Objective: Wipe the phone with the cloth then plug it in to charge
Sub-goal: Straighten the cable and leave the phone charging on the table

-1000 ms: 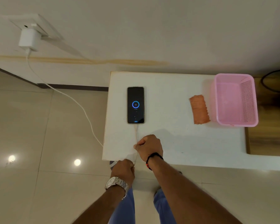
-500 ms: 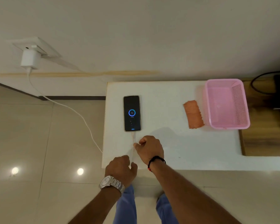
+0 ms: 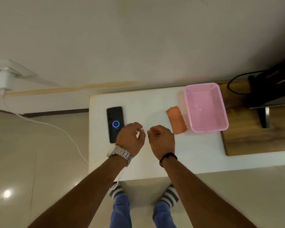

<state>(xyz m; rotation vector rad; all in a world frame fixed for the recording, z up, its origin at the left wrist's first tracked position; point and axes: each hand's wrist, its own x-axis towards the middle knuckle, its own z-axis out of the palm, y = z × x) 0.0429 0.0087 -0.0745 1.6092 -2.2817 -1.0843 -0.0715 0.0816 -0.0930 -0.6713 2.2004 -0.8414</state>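
I noted the phone (image 3: pixel 115 124) lying flat, screen up, near the left edge of the white table (image 3: pixel 196 155), with a blue ring lit on its dark display. The left hand (image 3: pixel 130 139) hovered just right of the phone and covered its lower right corner; its fingers were curled loosely inward and held nothing I could make out. A metal watch (image 3: pixel 120 155) sat on that wrist. The right hand (image 3: pixel 161 141) hung beside the left one, apart from it, fingers likewise curled in a loose fist with nothing gripped, a black band (image 3: pixel 168 156) on the wrist. The white cable (image 3: pixel 59 129) ran from the charger (image 3: pixel 2 79) in the wall socket across the floor to the table's left edge; a further stretch showed by the left forearm. I could not see the plug at the phone. The orange cloth (image 3: pixel 176 120) lay folded, touching the left wall of the pink basket (image 3: pixel 206 129).
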